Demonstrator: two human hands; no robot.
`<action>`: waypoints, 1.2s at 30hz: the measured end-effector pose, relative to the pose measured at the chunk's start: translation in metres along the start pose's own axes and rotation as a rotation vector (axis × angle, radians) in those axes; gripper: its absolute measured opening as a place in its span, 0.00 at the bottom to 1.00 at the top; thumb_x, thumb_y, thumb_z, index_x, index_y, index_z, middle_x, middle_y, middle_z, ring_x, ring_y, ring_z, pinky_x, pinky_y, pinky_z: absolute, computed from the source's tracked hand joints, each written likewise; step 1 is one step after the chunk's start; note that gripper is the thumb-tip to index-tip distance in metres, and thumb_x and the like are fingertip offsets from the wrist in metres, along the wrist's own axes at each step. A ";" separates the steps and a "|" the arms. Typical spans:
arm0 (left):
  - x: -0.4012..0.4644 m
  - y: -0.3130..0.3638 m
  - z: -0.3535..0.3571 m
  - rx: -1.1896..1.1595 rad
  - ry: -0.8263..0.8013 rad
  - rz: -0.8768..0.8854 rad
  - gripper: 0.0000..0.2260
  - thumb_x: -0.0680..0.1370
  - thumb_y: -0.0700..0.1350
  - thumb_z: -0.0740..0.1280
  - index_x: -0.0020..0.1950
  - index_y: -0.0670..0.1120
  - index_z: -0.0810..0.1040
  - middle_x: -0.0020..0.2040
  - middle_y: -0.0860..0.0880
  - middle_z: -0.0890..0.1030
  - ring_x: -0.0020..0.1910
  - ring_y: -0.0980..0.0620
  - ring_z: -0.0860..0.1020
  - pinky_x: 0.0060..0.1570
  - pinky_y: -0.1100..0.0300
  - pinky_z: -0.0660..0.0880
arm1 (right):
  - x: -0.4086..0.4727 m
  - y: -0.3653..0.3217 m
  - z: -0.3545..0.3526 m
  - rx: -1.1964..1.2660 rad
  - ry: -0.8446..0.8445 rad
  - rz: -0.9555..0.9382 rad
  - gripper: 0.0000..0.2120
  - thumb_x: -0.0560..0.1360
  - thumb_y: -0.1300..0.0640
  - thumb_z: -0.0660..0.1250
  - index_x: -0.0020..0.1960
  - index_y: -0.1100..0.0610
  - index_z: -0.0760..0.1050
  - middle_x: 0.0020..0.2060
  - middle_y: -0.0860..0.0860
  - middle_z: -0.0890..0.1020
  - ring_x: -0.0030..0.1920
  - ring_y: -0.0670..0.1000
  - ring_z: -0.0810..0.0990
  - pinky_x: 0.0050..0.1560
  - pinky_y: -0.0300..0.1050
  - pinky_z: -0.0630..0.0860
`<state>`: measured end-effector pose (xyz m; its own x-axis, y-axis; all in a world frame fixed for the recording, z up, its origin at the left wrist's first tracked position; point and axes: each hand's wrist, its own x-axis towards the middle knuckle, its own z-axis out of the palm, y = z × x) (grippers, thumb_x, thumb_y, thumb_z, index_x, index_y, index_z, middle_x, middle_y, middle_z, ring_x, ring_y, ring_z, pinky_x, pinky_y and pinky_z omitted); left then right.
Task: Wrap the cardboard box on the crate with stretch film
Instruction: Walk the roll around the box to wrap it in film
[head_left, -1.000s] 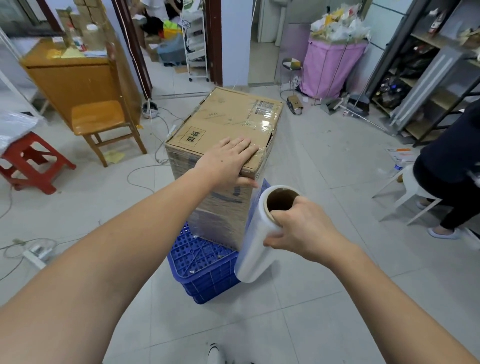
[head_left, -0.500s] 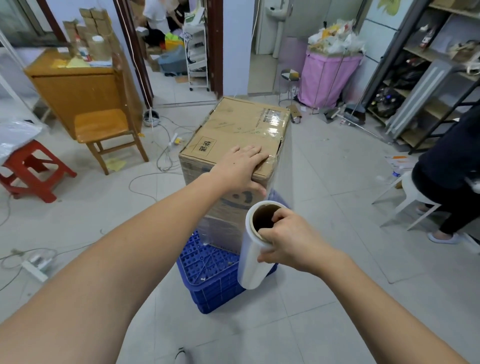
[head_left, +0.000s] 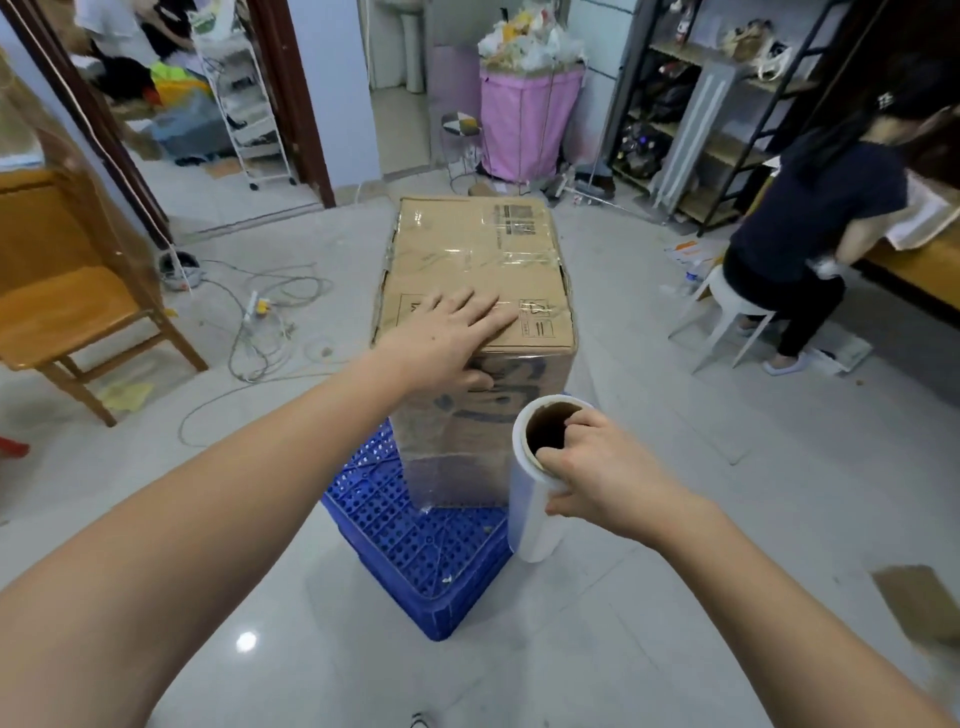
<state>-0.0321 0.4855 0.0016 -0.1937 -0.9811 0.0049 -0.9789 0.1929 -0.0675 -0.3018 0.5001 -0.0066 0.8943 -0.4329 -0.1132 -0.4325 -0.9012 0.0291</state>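
The cardboard box (head_left: 475, 270) stands upright on the blue crate (head_left: 415, 545) at the centre of your view, set toward the crate's 1 o'clock side, so bare crate grid shows at 7 o'clock. Glossy film already covers the box's near face. Your left hand (head_left: 447, 332) lies flat on the top near edge, fingers straight and spread, thumb over the front face; this grip holds nothing. Your right hand (head_left: 597, 478) grips the stretch film roll (head_left: 535, 493) at its upper end, fingers curled into the cardboard core. The roll hangs upright just beside the box's near right corner, at 4 o'clock from it. Open floor tile (head_left: 675, 519) lies at 3 to 6 o'clock. Loose cables (head_left: 270, 317) lie at 10 o'clock, a wooden chair (head_left: 78, 322) beyond them. A seated person (head_left: 810, 234) occupies 2 o'clock, well apart.
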 end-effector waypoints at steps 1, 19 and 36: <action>0.002 0.000 0.001 0.013 0.004 0.004 0.43 0.78 0.67 0.65 0.83 0.59 0.43 0.85 0.48 0.51 0.83 0.41 0.51 0.80 0.39 0.50 | 0.001 -0.006 0.001 -0.032 -0.018 0.052 0.14 0.67 0.48 0.75 0.46 0.52 0.74 0.36 0.51 0.77 0.48 0.57 0.75 0.54 0.52 0.77; 0.016 -0.003 0.006 -0.001 0.024 0.014 0.41 0.79 0.67 0.63 0.84 0.58 0.42 0.85 0.48 0.51 0.83 0.41 0.50 0.80 0.39 0.50 | -0.010 -0.025 0.005 -0.029 0.171 0.427 0.22 0.71 0.35 0.67 0.35 0.51 0.64 0.28 0.46 0.70 0.38 0.53 0.68 0.36 0.43 0.61; 0.008 0.000 0.009 -0.029 0.029 -0.021 0.41 0.80 0.65 0.64 0.83 0.60 0.42 0.85 0.49 0.50 0.83 0.42 0.50 0.80 0.39 0.50 | 0.019 -0.078 -0.020 0.056 0.321 -0.066 0.18 0.61 0.41 0.78 0.31 0.52 0.75 0.26 0.46 0.76 0.34 0.51 0.69 0.38 0.41 0.74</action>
<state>-0.0332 0.4778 -0.0070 -0.1749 -0.9840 0.0350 -0.9841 0.1736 -0.0379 -0.2486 0.5619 0.0084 0.9073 -0.3667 0.2057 -0.3701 -0.9287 -0.0235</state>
